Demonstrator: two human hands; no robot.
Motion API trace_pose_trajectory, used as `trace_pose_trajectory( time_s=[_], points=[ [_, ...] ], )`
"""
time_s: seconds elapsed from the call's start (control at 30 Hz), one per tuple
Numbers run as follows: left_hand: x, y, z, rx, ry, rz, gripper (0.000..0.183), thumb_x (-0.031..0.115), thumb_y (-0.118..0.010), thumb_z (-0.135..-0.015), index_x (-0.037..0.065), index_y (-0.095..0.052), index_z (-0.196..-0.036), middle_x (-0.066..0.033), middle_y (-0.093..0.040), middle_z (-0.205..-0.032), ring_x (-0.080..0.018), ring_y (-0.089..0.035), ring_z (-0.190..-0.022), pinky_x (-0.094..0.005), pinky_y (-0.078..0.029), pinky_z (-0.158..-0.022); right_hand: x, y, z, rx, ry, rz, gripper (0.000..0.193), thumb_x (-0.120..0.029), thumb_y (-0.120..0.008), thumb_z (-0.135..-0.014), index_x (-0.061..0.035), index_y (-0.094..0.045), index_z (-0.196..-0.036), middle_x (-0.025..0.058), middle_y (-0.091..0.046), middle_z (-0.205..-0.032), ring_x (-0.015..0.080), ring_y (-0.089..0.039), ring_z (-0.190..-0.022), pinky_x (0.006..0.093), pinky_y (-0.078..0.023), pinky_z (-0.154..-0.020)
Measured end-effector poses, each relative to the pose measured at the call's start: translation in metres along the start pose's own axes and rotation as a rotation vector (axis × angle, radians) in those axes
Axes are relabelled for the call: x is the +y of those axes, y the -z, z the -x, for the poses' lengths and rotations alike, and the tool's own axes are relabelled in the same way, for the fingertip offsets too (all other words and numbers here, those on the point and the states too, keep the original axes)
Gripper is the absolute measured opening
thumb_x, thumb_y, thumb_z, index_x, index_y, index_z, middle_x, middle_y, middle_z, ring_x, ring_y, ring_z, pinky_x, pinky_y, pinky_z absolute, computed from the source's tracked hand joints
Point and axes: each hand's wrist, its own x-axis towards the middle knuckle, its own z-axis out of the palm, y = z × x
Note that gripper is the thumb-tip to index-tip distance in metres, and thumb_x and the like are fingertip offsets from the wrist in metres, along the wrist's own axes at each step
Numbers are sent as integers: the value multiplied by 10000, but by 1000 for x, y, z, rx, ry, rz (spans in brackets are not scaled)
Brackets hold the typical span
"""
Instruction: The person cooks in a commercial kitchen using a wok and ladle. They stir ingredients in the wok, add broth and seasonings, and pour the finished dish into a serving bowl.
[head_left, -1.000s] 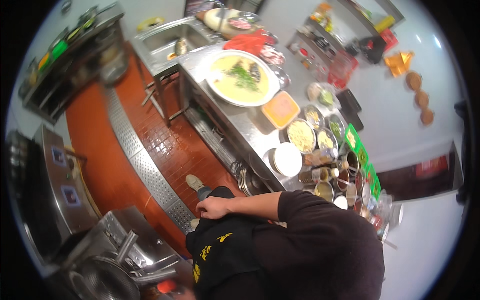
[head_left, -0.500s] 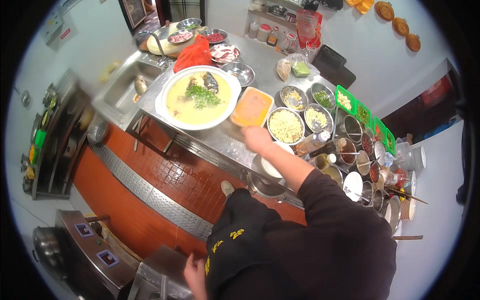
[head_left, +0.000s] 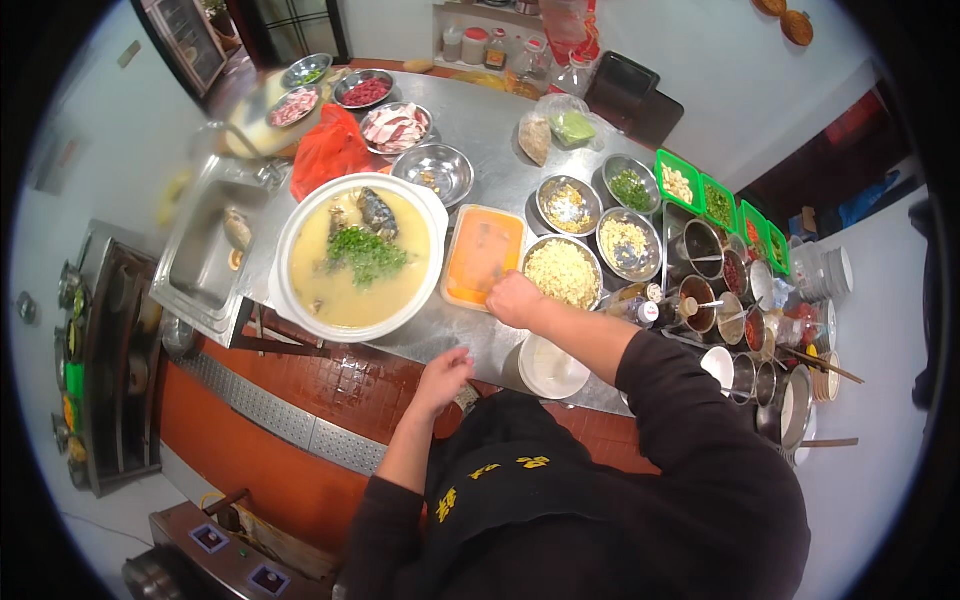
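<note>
While the orange container [head_left: 484, 252], just right of the white pot [head_left: 435, 213], is touched at its near corner by the right hand [head_left: 515, 300], whether it is pinched cannot be told; the left hand [head_left: 444, 379] is held with fingers loosely parted.

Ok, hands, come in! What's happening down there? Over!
Right hand at near right corner of orange tub, grip unclear. Left hand loosely open, nothing seen in it. Tub flat on counter, big white pot close on its left.
</note>
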Motion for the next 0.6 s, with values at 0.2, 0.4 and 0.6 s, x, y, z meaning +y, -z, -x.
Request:
trace_pose_trajectory(
  time_s=[0.2, 0.4, 0.6],
  points=[
    [9, -25, -63, 28, 50, 262, 480, 40, -603, -858, -33, -464, -1311, -101, -581, -1135, -196, -619, -979, -303, -501, -804, 18, 2, -2, -86, 119, -50, 151, -144, -595, -753, -97, -723, -687, 106, -715, -771, 268, -694, -731, 391, -544, -670],
    [17, -45, -75, 135, 23, 422, 316, 146, -643, -899, 15, -511, -1154, -83, -595, -1090, -190, -602, -1014, -342, -478, -882, 35, 42, 9, -159, 133, -81, 114, -115, -620, -741, -76, -726, -751, 103, -710, -783, 281, -700, -787, 395, -551, -700],
    [21, -61, -89, 283, 15, 491, 233, 213, -666, -925, 52, -540, -1038, -47, -602, -1008, -153, -589, -926, -324, -485, -806, 107, 100, 47, 65, -143, -368, 203, -157, -667, -661, -86, -669, -851, 112, -680, -884, 330, -670, -803, 439, -537, -695]
  ],
)
